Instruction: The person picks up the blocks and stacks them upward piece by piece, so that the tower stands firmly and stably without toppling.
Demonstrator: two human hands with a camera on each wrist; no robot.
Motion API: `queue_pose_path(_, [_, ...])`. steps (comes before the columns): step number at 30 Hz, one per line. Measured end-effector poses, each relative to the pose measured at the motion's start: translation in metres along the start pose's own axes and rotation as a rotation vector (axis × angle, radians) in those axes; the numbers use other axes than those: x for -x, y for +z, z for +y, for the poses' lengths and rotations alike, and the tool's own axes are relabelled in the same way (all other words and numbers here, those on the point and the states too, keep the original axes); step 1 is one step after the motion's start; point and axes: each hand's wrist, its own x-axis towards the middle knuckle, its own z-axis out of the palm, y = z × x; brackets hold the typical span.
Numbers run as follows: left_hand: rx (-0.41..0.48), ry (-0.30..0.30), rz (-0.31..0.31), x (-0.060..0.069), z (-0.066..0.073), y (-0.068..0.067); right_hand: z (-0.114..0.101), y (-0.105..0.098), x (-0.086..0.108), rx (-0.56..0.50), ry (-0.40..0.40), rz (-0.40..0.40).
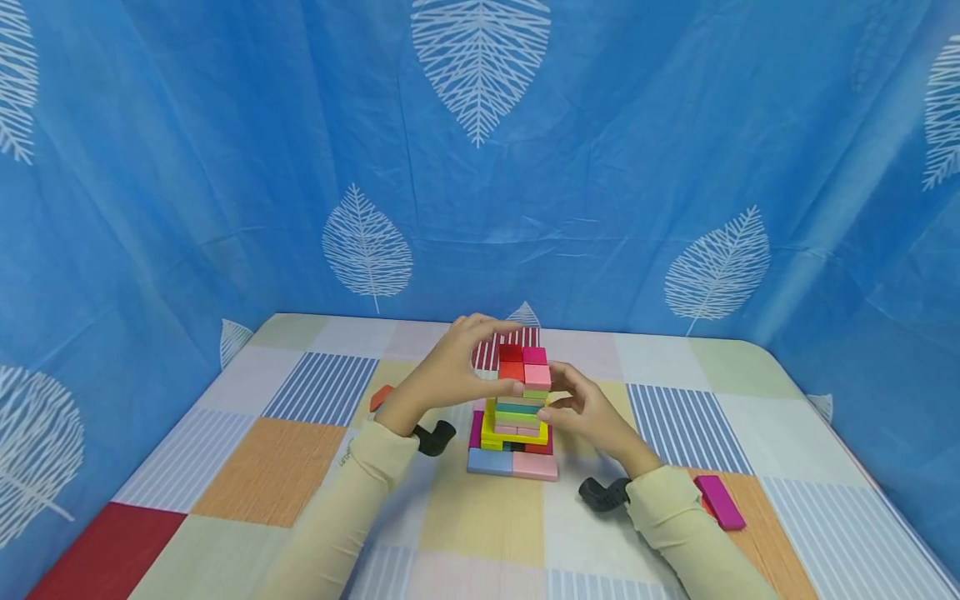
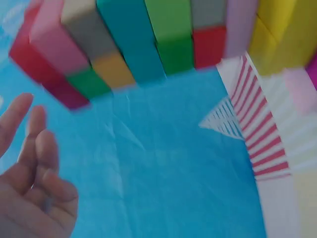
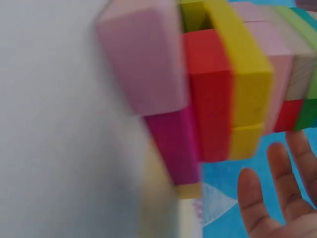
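A tower of coloured wooden blocks (image 1: 521,410) stands upright on the table, with red and pink blocks (image 1: 537,377) at its top and yellow blocks (image 1: 514,437) lower down. My left hand (image 1: 448,368) is at the tower's upper left, its thumb in front and fingers spread behind. In the left wrist view, several of its fingers (image 2: 48,151) are apart from the blocks. On the other side, my right hand (image 1: 596,418) has its thumb and fingers close to the tower's middle; whether they touch is unclear. Its fingers (image 3: 283,176) look relaxed in the right wrist view.
A magenta block (image 1: 720,502) lies by the right sleeve, partly over a red one. An orange-red block (image 1: 381,397) lies behind the left wrist. Blue and pink blocks (image 1: 535,467) lie at the tower's foot. A blue leaf-patterned curtain (image 1: 525,208) surrounds the patchwork-covered table (image 1: 480,521).
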Motion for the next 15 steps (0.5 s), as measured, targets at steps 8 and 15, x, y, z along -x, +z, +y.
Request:
queue_pose_path(8, [0.124, -0.123, -0.078, 0.006, -0.021, -0.002, -0.016, 0.001, -0.003, -0.010, -0.039, 0.094])
queue_pose_path(15, [0.142, -0.111, -0.071, 0.007, -0.024, 0.002, -0.024, 0.010, -0.005, -0.003, -0.058, 0.132])
